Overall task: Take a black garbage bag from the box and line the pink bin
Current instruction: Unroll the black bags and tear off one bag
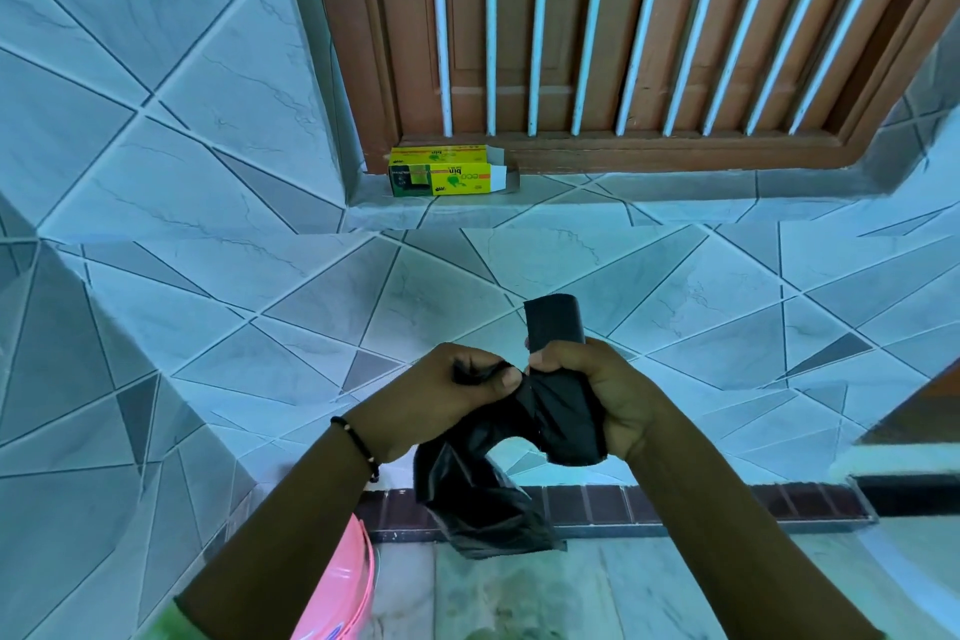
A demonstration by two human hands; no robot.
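Thin, limp black plastic garbage bag (519, 463), light and slippery: left hand (441, 395) fingers pinch its edge, right hand (597, 390) fingers clench the roll; best gripped at the seam, above the pink plastic bin (343, 587).

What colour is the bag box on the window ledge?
Mostly yellow, with green print and a black patch at its left end; the box shows clearly in the head view.

"eco bin" — upside down — on box (445, 172)

Cool bluish cast; bowed wide-angle edges
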